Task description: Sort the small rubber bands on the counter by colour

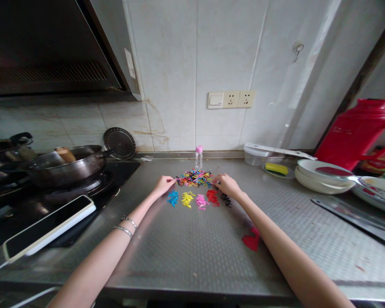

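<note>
A mixed heap of small coloured rubber bands (195,177) lies on the metal counter. My left hand (164,185) is at the heap's left edge, thumb and finger pinched together; what sits in the pinch is too small to name. On the right edge, my right hand (227,185) has its fingers closed on what looks like a dark rubber band. In front of the heap are separate clusters: blue bands (172,198), yellow bands (187,199), pink bands (201,201), red bands (213,197) and black bands (226,200), the last partly beside my right hand. Behind stands a clear bottle (199,159) with a pink top.
To the left, a phone (51,226) rests by a stove bearing a steel pan (70,169). On the right are a yellow sponge (276,169), white bowls (322,182), a cleaver-like blade (349,216) and a red thermos (356,132). A red piece (251,240) lies near my right forearm.
</note>
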The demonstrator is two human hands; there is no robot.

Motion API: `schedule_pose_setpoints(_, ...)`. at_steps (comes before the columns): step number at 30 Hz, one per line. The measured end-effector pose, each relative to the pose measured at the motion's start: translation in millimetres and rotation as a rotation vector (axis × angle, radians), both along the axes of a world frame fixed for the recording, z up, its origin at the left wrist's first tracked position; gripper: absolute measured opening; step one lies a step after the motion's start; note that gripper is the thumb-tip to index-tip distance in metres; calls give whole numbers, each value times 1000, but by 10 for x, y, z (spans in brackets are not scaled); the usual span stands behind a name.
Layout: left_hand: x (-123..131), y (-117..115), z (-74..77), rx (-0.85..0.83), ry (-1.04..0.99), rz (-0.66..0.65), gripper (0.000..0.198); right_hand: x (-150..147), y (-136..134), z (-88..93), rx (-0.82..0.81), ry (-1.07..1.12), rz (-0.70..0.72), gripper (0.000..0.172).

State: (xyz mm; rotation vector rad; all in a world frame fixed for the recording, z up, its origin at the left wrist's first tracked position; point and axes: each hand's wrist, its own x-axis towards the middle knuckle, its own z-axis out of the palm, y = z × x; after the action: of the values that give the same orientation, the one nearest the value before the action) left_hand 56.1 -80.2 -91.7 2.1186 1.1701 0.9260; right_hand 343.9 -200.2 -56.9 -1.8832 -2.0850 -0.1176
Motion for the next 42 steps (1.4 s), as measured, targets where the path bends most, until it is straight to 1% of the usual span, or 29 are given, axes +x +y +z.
schedule_pose_setpoints(6, 1, -32, 35, 41, 53, 12, 41, -15, -5, 2, 3, -7, -20, 22)
schedule_pose_setpoints(12, -3, -24, 15, 49, 56, 9, 43, -8, 8, -3, 14, 16, -45, 26)
schedule_pose_setpoints(17, -4, -21, 2, 42, 47, 12, 44, 33, 46, -48, 48, 89, -47, 28)
schedule_pose_setpoints(20, -1, -31, 10, 35, 44, 19, 44, 45, 66, -56, 55, 180, -44, 27)
schedule_pose_setpoints(25, 1, -58, 41, 30, 45, 22, 42, 46, 97, -45, 67, 345, 4, 23)
schedule_pose_setpoints(30, -2, -65, 42, 30, 42, 18, 42, 58, 136, -82, 75, 419, 13, 22)
schedule_pose_setpoints(33, -1, -53, 29, 26, 39, 9, 41, 44, 138, -77, 100, 437, 32, 22)
schedule_pose_setpoints(36, -1, -42, 22, 19, 38, 4, 41, -17, 119, -34, 101, 457, 75, 21)
schedule_pose_setpoints(39, -5, -36, 21, 21, 35, 6, 41, -114, 89, 18, 61, 450, 132, 21)
schedule_pose_setpoints(42, -7, -36, 20, 21, 33, 6, 40, -223, 51, 58, 11, 382, 206, 20)
